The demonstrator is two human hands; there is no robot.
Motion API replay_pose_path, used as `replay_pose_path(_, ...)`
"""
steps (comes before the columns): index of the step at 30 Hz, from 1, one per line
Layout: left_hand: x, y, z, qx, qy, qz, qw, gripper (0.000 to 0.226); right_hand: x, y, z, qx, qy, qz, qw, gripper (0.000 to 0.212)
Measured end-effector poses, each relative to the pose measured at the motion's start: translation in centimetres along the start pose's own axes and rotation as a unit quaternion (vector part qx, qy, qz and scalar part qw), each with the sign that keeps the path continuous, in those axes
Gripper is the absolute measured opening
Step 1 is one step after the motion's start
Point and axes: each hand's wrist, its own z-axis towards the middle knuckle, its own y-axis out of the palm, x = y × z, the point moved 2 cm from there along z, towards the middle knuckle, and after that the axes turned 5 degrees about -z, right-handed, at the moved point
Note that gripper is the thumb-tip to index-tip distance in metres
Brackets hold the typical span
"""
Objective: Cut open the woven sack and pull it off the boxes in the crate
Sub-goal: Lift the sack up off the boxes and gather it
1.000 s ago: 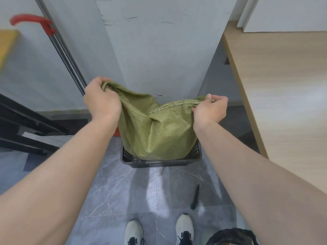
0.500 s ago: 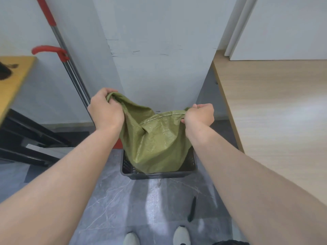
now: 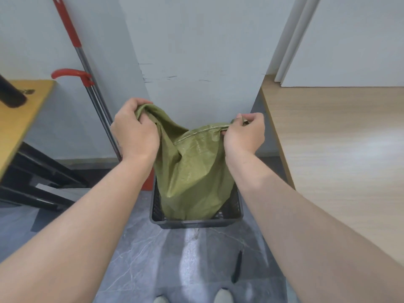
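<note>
Both hands, left hand (image 3: 135,130) and right hand (image 3: 244,132), are gripping the green woven sack (image 3: 192,171), fingers clamped on its top corners, its bottom hanging inside the black crate (image 3: 196,223); lifting straight and evenly should free it.

Grey marble-look floor (image 3: 135,254) carries a dark plastic crate (image 3: 196,223) near the wall. A slim black tool (image 3: 237,267) lies just in front, w/ shoe tips (image 3: 223,297) beside it

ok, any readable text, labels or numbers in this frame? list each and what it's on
None readable.
Green woven sack: plain, no print visible.
Black crate: no label visible.
Red-handled trolley: no marking visible.
Wall: scuff marks only, not writing.
</note>
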Motion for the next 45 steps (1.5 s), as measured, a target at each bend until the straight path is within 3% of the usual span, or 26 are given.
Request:
replay_pose_path(6,0.9,-0.6,-0.2,-0.048,0.001,-0.037,0.998,0.037,-2.6,-2.5,-0.5,-0.029,0.062,0.068,0.995,0.009)
replay_pose_path(8,1.0,-0.9,-0.2,-0.064,0.005,-0.059,0.996,0.038,-3.5,-3.2,-0.8,-0.043,0.063,0.068,0.995,0.012)
replay_pose_path(21,3.8,-1.7,1.9,-0.016,-0.039,-0.090,0.995,0.039,-6.1,-4.1,-0.9,-0.022,0.013,0.056,0.998,0.015)
replay_pose_path(28,5.1,-1.4,1.6,-0.018,-0.047,-0.166,0.985,0.037,-6.9,-4.4,-1.1,-0.025,0.003,0.069,0.997,0.015)
replay_pose_path(34,7.6,-0.8,1.5,-0.013,-0.044,-0.218,0.975,0.040,-8.7,-3.8,-1.1,-0.032,-0.070,0.050,0.996,0.015)
replay_pose_path(45,9.1,-0.3,3.2,-0.035,-0.059,-0.222,0.973,0.037,-10.5,-3.1,-1.6,-0.052,-0.120,0.045,0.990,0.016)
